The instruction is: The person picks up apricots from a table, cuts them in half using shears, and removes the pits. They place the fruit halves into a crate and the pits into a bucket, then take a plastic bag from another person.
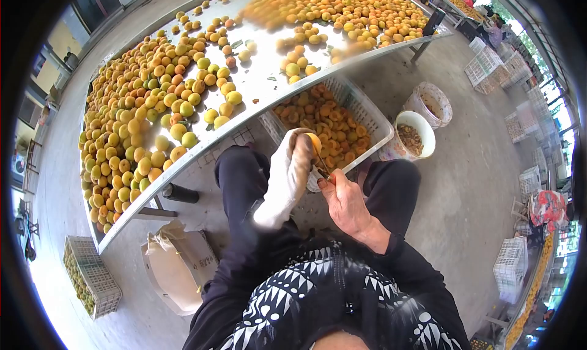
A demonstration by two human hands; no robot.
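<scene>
My left hand [286, 176], in a white glove with stained fingers, is closed around an orange apricot [315, 143]; only one side of the fruit shows. My bare right hand [351, 204] grips what looks like a small knife [323, 165], its thin dark blade reaching up to the apricot. Both hands are above my lap, at the near edge of a white plastic crate [380, 125]. Halved, pitted apricots [324, 117] fill much of that crate. How deep the blade sits in the fruit cannot be made out.
A metal table [244, 113] bearing many whole apricots [131, 127] slopes across in front. Two white buckets [430, 147] [449, 114] stand right of the crate, the nearer containing pits. A paper sack [174, 267] and a fruit-filled crate [101, 283] lie left. More crates [510, 267] line the right.
</scene>
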